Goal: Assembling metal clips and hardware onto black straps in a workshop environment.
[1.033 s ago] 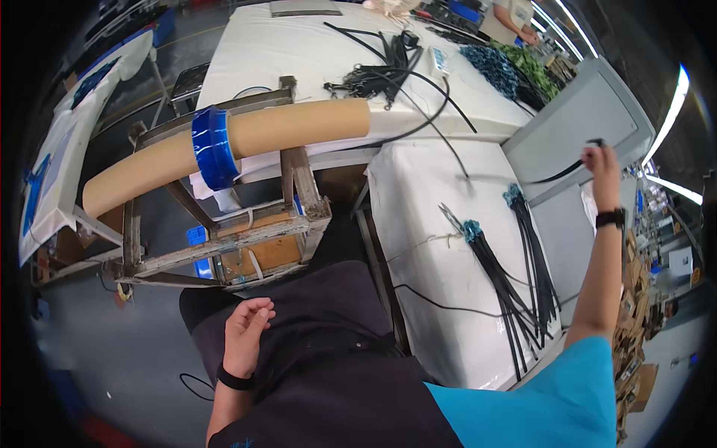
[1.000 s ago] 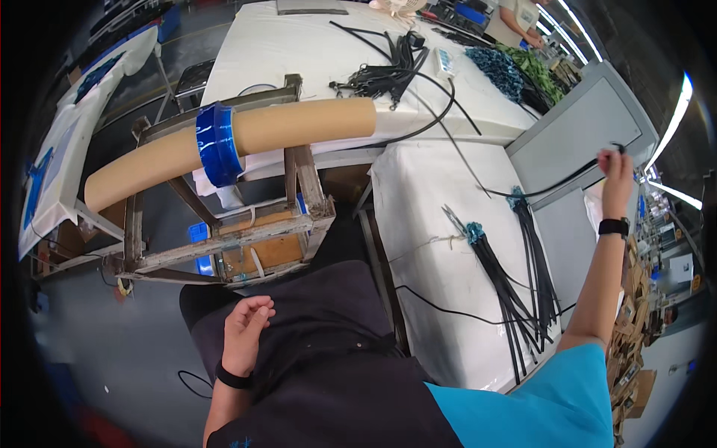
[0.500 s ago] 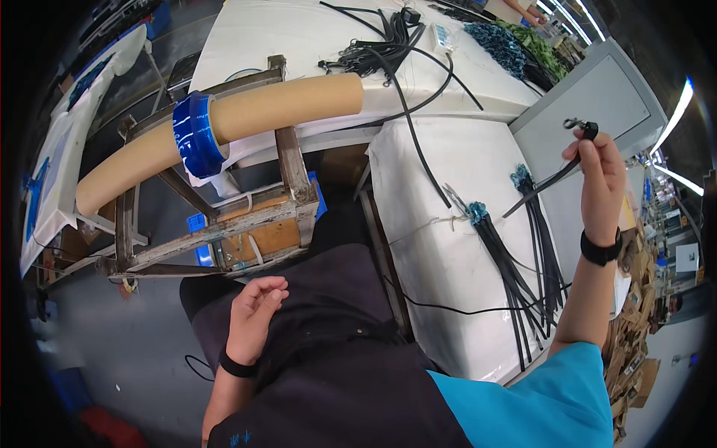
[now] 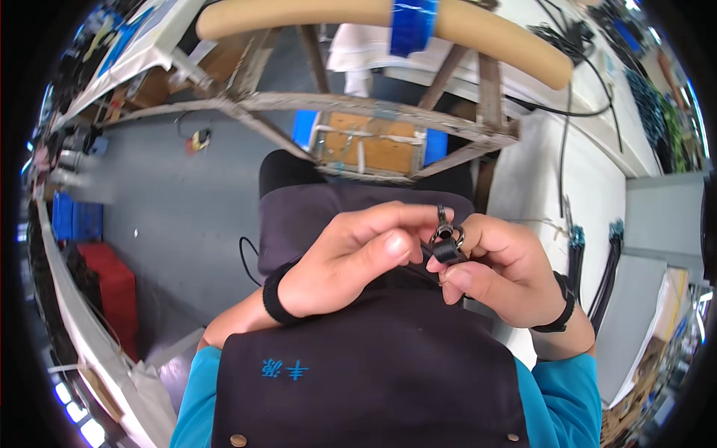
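In front of my apron, my two hands meet at the end of a black cord, where a black sleeve [image 4: 448,252] and small dark metal rings with a clasp [image 4: 444,221] show. My right hand [image 4: 502,267] is closed, pinching the sleeve between thumb and fingers. My left hand [image 4: 355,257] is closed too, its index fingertip at the clasp and its thumb pressed toward the bent fingers. Most of the cord is hidden behind my hands.
Ahead stands a worn wooden frame [image 4: 358,106] carrying a long cardboard tube [image 4: 493,41] with a blue tape roll [image 4: 413,26] around it. Bundled black cords [image 4: 575,261] lie on the white-covered surface at right. At left are a blue crate [image 4: 77,216] and a red container [image 4: 110,291].
My right hand has brought the black cord from the far right to the middle. My left hand has risen to meet it at the clasp. The view has turned left and downward.
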`<state>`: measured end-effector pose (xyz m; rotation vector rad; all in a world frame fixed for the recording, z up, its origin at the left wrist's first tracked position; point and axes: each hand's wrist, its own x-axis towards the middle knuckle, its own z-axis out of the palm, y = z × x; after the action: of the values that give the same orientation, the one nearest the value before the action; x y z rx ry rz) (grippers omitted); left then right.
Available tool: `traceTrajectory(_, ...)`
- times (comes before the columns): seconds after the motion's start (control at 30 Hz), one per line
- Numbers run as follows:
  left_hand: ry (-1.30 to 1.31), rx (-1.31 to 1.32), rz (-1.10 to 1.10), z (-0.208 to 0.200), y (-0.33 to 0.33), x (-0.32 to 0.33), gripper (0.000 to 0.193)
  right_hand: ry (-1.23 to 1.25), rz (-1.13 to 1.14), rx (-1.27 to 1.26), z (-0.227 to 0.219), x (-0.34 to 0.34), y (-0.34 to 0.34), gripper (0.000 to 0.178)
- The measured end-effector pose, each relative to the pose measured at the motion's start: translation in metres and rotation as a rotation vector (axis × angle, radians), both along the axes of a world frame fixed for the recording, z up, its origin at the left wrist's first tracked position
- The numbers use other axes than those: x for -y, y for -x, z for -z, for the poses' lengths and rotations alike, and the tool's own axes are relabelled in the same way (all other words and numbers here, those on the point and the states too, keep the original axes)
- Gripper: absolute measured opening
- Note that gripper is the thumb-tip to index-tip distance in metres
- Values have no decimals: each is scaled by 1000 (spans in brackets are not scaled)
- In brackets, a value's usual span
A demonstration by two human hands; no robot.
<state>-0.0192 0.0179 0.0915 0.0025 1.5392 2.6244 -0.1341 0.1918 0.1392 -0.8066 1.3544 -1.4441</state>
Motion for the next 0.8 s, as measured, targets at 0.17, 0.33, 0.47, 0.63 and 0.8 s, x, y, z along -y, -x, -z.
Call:
traceTrajectory(0.17, -346, 132, -105, 15, -23, 14, 56, -112, -141, 205, 24, 26, -10, 15)
traceTrajectory(0.33, -390, 219, -192, 24, -32, 36, 30, -165, -151, 309, 43, 37, -18, 17)
traceTrajectory(0.47, 122, 181, -232, 22, -31, 60, 21, -332, -305, 264, 59, 21, -8, 20)
traceTrajectory(0.63, 356, 183, -211, 23, -29, 59, 20, -242, -122, -933, 86, -6, -6, 53)
traceTrajectory(0.8, 217, 238, -154, 29, -21, 32, 18, 36, 112, -543, 90, 37, -32, 58)
